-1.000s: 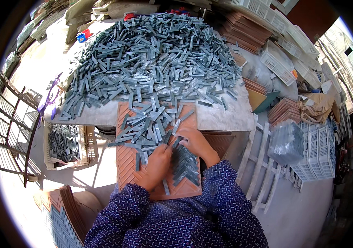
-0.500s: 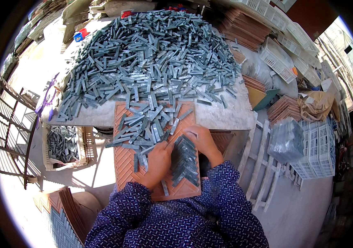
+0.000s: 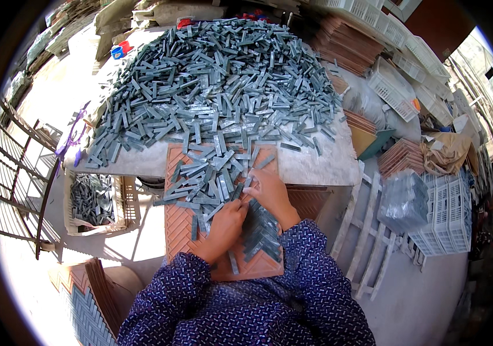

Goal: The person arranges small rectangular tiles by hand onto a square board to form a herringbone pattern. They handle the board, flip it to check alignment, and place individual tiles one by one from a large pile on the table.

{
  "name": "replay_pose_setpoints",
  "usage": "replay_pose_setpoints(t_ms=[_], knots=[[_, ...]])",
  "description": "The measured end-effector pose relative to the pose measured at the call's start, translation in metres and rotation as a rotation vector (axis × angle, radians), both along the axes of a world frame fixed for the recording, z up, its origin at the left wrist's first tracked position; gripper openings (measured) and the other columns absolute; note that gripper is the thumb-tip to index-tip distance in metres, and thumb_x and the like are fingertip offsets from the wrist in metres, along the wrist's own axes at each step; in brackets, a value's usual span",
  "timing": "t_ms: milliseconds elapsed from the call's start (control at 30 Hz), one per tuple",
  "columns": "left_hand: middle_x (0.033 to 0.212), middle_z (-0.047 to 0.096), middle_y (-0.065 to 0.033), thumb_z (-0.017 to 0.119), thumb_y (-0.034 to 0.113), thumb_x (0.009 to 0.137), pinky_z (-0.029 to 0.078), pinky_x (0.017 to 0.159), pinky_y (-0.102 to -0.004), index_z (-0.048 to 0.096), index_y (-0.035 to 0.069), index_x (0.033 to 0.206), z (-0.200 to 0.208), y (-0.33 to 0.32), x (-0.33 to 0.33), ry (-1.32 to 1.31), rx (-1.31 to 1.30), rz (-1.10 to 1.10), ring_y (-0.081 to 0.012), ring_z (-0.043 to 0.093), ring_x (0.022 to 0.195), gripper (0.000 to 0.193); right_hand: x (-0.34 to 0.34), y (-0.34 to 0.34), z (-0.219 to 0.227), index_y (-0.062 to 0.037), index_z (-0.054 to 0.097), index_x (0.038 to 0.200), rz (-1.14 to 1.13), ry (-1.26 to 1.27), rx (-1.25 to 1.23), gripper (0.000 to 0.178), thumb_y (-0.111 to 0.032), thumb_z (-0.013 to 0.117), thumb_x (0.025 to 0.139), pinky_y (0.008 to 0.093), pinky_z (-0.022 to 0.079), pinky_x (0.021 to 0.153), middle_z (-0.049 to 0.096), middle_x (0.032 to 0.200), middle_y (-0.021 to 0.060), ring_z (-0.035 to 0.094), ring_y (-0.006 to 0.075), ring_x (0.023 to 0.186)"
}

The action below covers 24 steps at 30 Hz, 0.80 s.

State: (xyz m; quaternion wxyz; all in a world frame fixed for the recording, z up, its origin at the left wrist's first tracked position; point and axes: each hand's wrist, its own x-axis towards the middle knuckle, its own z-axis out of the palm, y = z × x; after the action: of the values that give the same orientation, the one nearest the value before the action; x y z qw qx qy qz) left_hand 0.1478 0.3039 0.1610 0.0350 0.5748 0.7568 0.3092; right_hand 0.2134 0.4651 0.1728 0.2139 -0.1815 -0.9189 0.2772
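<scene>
An orange-brown tray [image 3: 178, 239] with herringbone grooves juts out from the table's front edge toward me. Dark grey-green stone strips [image 3: 262, 235] fill grooves on its right side in a zigzag. Loose strips [image 3: 207, 180] are heaped on its far half. My right hand [image 3: 273, 196] is above the tray's right side, thumb and finger pinched on a stone strip [image 3: 248, 181] by the loose heap. Just left of the laid strips, my left hand [image 3: 225, 226] is closed with its fingertips together; what they hold is hidden. One strip [image 3: 233, 262] lies near the tray's front edge.
A large mound of strips [image 3: 217, 86] covers the table [image 3: 339, 164]. Below its left side stands a crate of strips [image 3: 121, 216]. Filled trays [image 3: 88, 308] stand at lower left. To the right are a white slatted pallet [image 3: 356, 236], white crates [image 3: 451, 216] and a plastic-wrapped stack [image 3: 403, 202].
My right hand has moved slightly left, from the laid strips' far end to the loose heap's edge, and now pinches a strip. My left hand has shifted slightly right, toward the laid strips.
</scene>
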Motion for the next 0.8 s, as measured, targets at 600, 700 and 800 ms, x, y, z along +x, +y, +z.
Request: replay_pose_setpoints(t_ms=[600, 700, 800], knots=[[0.084, 0.058, -0.0106, 0.059, 0.005, 0.079, 0.049, 0.064, -0.036, 0.062, 0.002, 0.096, 0.001, -0.003, -0.008, -0.041, 0.263, 0.129, -0.0286, 0.059, 0.076, 0.018, 0.023, 0.022, 0.021, 0.0008, 0.059, 0.084, 0.011, -0.087, -0.198, 0.011, -0.01, 0.058, 0.082, 0.0401, 0.046, 0.065, 0.059, 0.074, 0.0203, 0.058, 0.0383, 0.076], [0.09, 0.057, -0.0114, 0.059, 0.005, 0.078, 0.049, 0.066, -0.0355, 0.06, 0.001, 0.098, 0.006, 0.002, -0.007, -0.006, 0.236, 0.138, -0.0284, 0.059, 0.079, 0.021, 0.014, 0.018, 0.01, 0.0006, 0.059, 0.081, 0.037, -0.167, -0.142, 0.011, -0.01, 0.06, 0.08, 0.042, 0.046, 0.065, 0.06, 0.075, 0.0191, 0.059, 0.0373, 0.075], [0.093, 0.054, -0.0111, 0.058, 0.004, 0.076, 0.049, 0.066, -0.0347, 0.058, 0.001, 0.099, 0.006, 0.001, -0.008, 0.035, 0.168, 0.17, -0.0277, 0.058, 0.082, 0.024, 0.005, 0.005, 0.014, -0.0002, 0.059, 0.078, -0.06, -0.132, -0.198, 0.011, -0.01, 0.064, 0.078, 0.043, 0.046, 0.065, 0.061, 0.078, 0.0175, 0.059, 0.0364, 0.075]])
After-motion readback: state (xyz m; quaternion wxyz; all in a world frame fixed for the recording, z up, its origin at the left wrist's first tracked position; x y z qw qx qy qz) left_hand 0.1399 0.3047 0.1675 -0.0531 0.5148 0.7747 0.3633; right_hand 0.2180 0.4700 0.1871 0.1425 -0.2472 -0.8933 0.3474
